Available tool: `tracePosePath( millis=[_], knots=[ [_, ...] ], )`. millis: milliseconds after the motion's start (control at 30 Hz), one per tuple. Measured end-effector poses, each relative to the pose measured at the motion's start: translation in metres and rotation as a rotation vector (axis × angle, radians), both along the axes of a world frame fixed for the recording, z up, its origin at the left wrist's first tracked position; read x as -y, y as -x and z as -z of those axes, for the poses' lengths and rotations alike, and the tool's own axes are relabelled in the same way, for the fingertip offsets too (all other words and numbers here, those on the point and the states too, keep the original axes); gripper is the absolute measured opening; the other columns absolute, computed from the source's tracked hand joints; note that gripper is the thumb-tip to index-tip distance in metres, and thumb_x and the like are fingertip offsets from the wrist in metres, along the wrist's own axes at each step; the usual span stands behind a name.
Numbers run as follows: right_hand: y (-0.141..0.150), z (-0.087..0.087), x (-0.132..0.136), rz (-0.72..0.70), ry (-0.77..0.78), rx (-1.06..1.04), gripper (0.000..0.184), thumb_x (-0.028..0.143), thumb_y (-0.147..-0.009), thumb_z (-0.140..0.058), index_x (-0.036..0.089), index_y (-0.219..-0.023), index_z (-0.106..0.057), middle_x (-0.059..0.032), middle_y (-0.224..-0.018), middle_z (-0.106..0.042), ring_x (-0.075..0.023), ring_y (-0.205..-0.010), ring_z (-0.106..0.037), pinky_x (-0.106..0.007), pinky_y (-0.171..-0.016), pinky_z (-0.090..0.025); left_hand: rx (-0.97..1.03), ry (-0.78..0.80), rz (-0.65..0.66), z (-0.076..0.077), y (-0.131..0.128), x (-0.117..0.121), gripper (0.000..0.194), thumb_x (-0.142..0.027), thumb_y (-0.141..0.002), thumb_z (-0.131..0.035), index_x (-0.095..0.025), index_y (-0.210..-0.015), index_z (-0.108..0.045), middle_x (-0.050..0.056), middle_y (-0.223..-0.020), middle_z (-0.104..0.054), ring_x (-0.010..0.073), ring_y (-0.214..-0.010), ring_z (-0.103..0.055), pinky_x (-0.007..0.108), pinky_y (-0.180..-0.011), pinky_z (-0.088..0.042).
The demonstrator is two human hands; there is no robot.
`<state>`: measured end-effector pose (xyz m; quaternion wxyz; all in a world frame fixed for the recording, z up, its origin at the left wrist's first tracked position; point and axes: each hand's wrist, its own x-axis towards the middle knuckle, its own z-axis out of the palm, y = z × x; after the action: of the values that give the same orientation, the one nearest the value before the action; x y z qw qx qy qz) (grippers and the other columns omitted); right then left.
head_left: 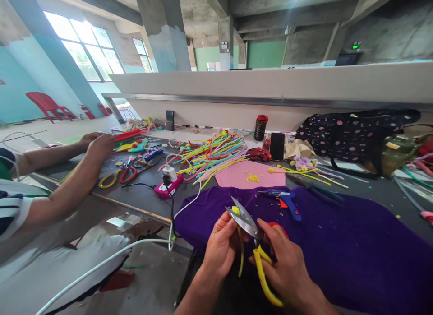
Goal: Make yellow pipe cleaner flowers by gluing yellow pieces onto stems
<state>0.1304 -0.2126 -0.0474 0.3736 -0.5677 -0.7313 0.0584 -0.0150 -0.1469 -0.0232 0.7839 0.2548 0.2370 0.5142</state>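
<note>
My left hand (219, 245) is closed on a yellow pipe cleaner (241, 256), whose stem hangs down below the fingers. A small yellow fuzzy end of it shows between the parted blades of the scissors (249, 225). My right hand (287, 261) grips these scissors, which have a yellow handle loop and some red beside the fingers. Both hands are above the near edge of a purple cloth (355, 247). A blue glue gun (286, 201) lies on the cloth beyond my right hand. Yellow clippings (253, 177) are scattered on a pink sheet (226, 175) farther back.
Many coloured pipe cleaners (216, 155) lie in a heap. Near them are a pink power strip (165, 188) with white cable, a phone (276, 146), a bottle (260, 127) and a patterned bag (348, 136). At left, a co-worker's hands (98, 143) hold red pipe cleaners (128, 134).
</note>
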Motion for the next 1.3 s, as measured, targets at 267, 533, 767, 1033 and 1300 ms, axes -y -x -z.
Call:
tracePosePath(
  millis=[267, 533, 767, 1033, 1300],
  knots=[
    [0.0, 0.001, 0.001, -0.017, 0.019, -0.005, 0.062, 0.033, -0.077, -0.057, 0.018, -0.131, -0.03, -0.0109, -0.103, -0.052, -0.0229, -0.089, -0.056, -0.033, -0.07, -0.05, -0.018, -0.026, 0.013, 0.0, 0.0, 0.001, 0.012, -0.021, -0.069, -0.066, -0.016, -0.08, -0.061, -0.002, -0.06, -0.061, 0.0086, -0.049, -0.054, 0.019, -0.049, -0.043],
    [-0.002, 0.003, 0.0, -0.02, -0.014, 0.014, 0.061, 0.035, -0.079, -0.054, 0.018, -0.132, -0.031, -0.01, -0.097, -0.055, -0.0212, -0.081, -0.057, -0.031, -0.065, -0.051, -0.025, -0.028, 0.014, -0.001, -0.001, 0.001, 0.011, -0.02, -0.07, -0.065, -0.016, -0.079, -0.06, -0.002, -0.061, -0.06, 0.0083, -0.049, -0.053, 0.019, -0.049, -0.043],
    [-0.003, 0.004, 0.001, -0.03, -0.026, 0.015, 0.062, 0.033, -0.079, -0.054, 0.018, -0.134, -0.028, -0.0106, -0.098, -0.055, -0.0217, -0.085, -0.058, -0.032, -0.068, -0.052, -0.025, -0.033, 0.004, 0.0, -0.001, 0.001, 0.011, -0.02, -0.07, -0.065, -0.016, -0.079, -0.061, -0.002, -0.062, -0.06, 0.0087, -0.049, -0.053, 0.019, -0.049, -0.043],
    [-0.006, 0.007, 0.001, -0.063, -0.02, 0.012, 0.064, 0.031, -0.081, -0.053, 0.018, -0.137, -0.024, -0.0108, -0.098, -0.055, -0.0213, -0.085, -0.058, -0.031, -0.071, -0.052, -0.03, -0.021, -0.01, 0.0, -0.002, 0.001, 0.013, -0.021, -0.068, -0.067, -0.016, -0.079, -0.061, -0.002, -0.061, -0.06, 0.0088, -0.049, -0.053, 0.02, -0.049, -0.042],
    [-0.003, -0.005, 0.004, 0.03, 0.007, 0.066, 0.065, 0.036, -0.076, -0.057, 0.017, -0.132, -0.031, -0.0118, -0.101, -0.053, -0.0243, -0.086, -0.057, -0.035, -0.067, -0.051, 0.002, 0.032, -0.023, -0.001, -0.003, 0.002, 0.018, -0.02, -0.065, -0.069, -0.016, -0.081, -0.062, -0.002, -0.066, -0.062, 0.0092, -0.054, -0.056, 0.02, -0.053, -0.043]
  ],
)
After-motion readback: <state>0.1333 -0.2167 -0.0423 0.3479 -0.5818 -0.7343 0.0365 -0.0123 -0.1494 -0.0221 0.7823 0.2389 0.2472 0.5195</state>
